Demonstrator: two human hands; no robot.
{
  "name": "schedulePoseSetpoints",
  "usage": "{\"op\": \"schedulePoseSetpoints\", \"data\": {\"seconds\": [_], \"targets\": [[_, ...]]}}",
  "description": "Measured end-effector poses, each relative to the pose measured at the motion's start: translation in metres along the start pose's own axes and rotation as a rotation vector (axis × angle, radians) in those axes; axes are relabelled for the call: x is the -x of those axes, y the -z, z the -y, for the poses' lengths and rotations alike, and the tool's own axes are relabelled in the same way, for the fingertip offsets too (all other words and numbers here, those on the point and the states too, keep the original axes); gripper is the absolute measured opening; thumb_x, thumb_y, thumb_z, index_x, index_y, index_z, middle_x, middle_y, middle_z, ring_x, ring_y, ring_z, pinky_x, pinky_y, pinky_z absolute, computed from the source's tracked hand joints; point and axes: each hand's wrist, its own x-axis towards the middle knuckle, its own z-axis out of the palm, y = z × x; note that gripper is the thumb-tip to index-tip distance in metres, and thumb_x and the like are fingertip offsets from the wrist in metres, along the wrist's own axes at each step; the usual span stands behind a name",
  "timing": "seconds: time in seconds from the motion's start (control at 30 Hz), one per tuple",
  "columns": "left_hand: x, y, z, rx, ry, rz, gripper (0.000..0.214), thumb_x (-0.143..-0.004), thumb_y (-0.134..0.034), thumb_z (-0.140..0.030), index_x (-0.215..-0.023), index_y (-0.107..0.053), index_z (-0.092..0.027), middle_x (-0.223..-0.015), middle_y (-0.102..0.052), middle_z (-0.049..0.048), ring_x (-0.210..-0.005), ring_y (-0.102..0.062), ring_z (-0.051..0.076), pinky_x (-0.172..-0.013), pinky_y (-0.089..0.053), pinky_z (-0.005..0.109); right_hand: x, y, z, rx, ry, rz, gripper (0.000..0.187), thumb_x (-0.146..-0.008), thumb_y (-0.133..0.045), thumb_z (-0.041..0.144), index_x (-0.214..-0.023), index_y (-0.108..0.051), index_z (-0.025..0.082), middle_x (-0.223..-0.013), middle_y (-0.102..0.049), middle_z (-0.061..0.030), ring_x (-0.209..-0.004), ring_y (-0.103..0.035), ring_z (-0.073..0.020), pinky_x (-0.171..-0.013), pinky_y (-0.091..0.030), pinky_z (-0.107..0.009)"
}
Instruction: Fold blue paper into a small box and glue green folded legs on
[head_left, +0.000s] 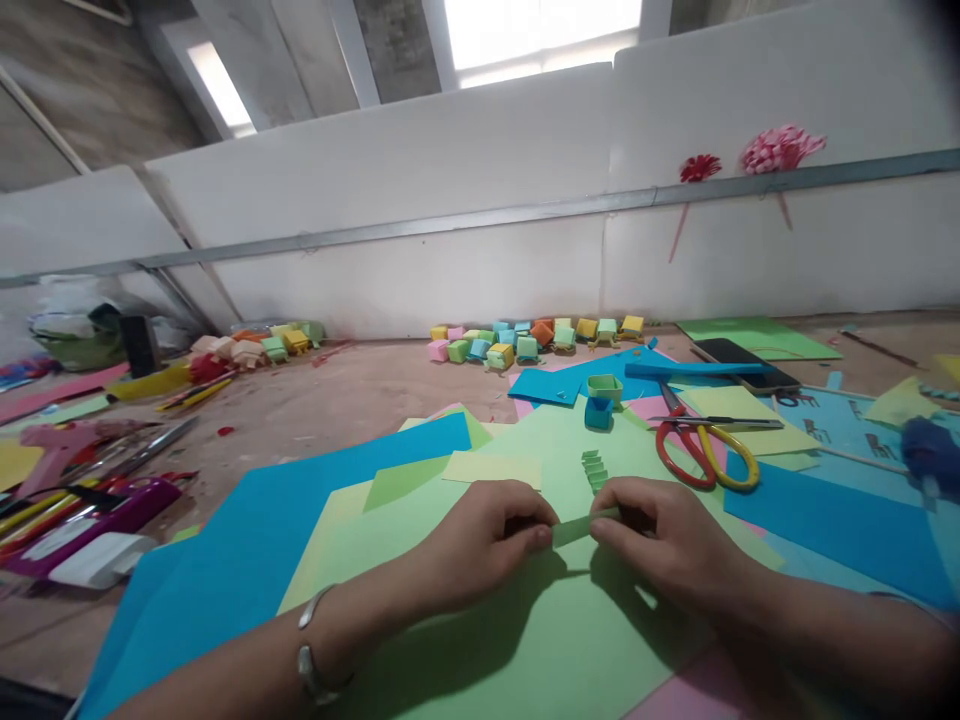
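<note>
My left hand and my right hand meet over a large light green paper sheet. Both pinch a narrow green paper strip between thumb and fingers, one at each end. Just beyond the hands lies a small zigzag-folded green strip. A bracelet sits on my left wrist.
Red and yellow scissors lie right of centre. Blue sheets spread left and right. Two small paper boxes stand ahead, and a row of coloured paper cubes lines the wall. Pens and tools clutter the left; a phone lies far right.
</note>
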Motion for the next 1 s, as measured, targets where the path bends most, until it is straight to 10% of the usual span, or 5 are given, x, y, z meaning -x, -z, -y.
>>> {"op": "schedulePoseSetpoints", "data": {"seconds": [0.33, 0.67, 0.83, 1.0], "targets": [[0.004, -0.003, -0.003, 0.223, 0.067, 0.139, 0.005, -0.073, -0.063, -0.020, -0.075, -0.064, -0.015, -0.073, -0.057, -0.0011, -0.065, -0.048, 0.012, -0.061, -0.042, 0.023, 0.002, -0.003, 0.010, -0.599, -0.307, -0.010, 0.037, -0.070, -0.072, 0.052, -0.066, -0.057, 0.018, -0.059, -0.056, 0.0027, -0.052, -0.045, -0.0086, -0.051, -0.034, -0.023], [0.006, -0.012, 0.000, 0.395, -0.250, -0.030, 0.011, -0.072, -0.071, -0.009, -0.071, -0.075, -0.019, -0.086, -0.061, 0.0045, -0.077, -0.057, 0.014, -0.072, -0.048, 0.026, 0.009, -0.016, 0.014, -0.686, -0.369, 0.065, 0.036, -0.078, -0.067, 0.050, -0.067, -0.055, 0.017, -0.055, -0.050, 0.0043, -0.049, -0.042, -0.0074, -0.049, -0.029, -0.023], [0.006, -0.014, -0.001, 0.603, -0.165, -0.012, 0.006, -0.073, -0.077, -0.023, -0.078, -0.080, -0.022, -0.083, -0.063, 0.0073, -0.107, -0.053, 0.025, -0.082, -0.048, 0.030, 0.009, -0.026, 0.008, -0.662, -0.367, 0.221, 0.037, -0.080, -0.064, 0.049, -0.064, -0.053, 0.017, -0.053, -0.047, 0.0038, -0.049, -0.041, -0.0080, -0.048, -0.029, -0.022], [0.001, -0.021, 0.005, 0.943, 0.092, -0.019, 0.023, -0.070, -0.081, -0.037, -0.080, -0.078, -0.016, -0.076, -0.063, 0.0042, -0.062, -0.056, 0.012, -0.061, -0.045, 0.025, 0.008, -0.024, 0.006, -0.540, -0.259, 0.225, 0.032, -0.087, -0.050, 0.044, -0.067, -0.052, 0.019, -0.058, -0.051, 0.0014, -0.055, -0.048, -0.0119, -0.053, -0.038, -0.025]]}}
